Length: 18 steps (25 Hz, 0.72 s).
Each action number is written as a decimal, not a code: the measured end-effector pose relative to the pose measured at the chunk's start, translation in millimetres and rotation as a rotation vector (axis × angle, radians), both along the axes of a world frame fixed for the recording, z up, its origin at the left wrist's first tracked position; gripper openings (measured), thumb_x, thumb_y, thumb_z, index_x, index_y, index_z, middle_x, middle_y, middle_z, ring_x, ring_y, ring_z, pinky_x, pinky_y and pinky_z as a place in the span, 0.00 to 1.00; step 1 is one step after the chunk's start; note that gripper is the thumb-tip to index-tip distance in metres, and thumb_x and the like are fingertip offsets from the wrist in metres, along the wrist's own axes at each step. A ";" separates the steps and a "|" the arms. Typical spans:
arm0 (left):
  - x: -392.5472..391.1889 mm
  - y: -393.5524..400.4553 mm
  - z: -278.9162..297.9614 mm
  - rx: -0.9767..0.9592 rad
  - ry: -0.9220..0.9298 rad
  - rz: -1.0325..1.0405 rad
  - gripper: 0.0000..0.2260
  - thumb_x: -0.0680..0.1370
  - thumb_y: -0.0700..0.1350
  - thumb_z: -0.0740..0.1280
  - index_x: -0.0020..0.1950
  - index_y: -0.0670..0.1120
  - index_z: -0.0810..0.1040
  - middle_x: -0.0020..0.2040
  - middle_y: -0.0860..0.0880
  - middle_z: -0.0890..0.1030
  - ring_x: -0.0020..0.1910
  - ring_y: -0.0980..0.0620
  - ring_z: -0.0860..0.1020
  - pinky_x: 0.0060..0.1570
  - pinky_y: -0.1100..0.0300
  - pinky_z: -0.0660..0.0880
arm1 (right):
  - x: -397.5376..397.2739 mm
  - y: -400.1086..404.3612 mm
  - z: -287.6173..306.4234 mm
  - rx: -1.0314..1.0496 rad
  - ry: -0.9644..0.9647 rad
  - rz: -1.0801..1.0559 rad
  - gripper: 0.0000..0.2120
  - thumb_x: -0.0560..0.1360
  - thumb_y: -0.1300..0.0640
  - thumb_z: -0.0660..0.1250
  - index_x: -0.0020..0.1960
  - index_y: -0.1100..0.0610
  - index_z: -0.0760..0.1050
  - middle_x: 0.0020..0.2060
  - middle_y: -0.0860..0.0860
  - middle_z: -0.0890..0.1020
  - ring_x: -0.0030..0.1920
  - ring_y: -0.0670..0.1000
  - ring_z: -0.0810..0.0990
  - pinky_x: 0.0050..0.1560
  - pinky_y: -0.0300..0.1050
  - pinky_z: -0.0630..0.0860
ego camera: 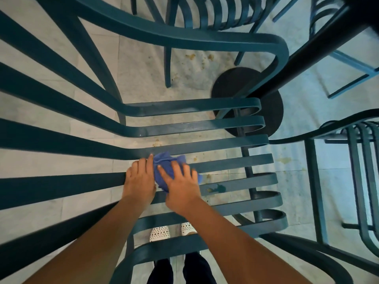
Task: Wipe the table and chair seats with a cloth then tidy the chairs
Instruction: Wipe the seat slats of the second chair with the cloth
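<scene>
I look straight down through a teal slatted chair (pixel 225 162). A crumpled blue cloth (pixel 164 167) lies on the seat slats near where they bend up into the backrest. My right hand (pixel 181 187) presses flat on the cloth, fingers spread over it. Just left of it, my left hand (pixel 140 181) rests on a slat at the bend, its fingers curled over the edge and its index finger touching the cloth. A small smudge (pixel 216 188) sits on the slat to the right of my right hand.
The black round table base (pixel 233 83) and its pole (pixel 307 56) stand behind the seat. More teal chairs stand at the top (pixel 215 15) and at the right (pixel 361 160). The pale tiled floor (pixel 194 64) shows crumbs and stains. My feet show below the seat.
</scene>
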State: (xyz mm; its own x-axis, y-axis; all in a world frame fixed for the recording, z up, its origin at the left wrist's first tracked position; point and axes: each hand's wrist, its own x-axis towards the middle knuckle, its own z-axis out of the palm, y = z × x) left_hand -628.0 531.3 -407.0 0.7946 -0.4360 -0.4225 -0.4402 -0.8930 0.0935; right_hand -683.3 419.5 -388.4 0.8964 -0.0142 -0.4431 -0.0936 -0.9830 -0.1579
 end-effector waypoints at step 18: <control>-19.2 -58.3 -16.1 -0.178 0.118 0.085 0.35 0.76 0.53 0.64 0.76 0.45 0.50 0.69 0.45 0.67 0.67 0.45 0.65 0.66 0.52 0.54 | -16.3 -26.1 -31.4 0.041 -0.120 -0.416 0.30 0.79 0.55 0.55 0.75 0.41 0.45 0.77 0.52 0.48 0.75 0.54 0.36 0.67 0.54 0.28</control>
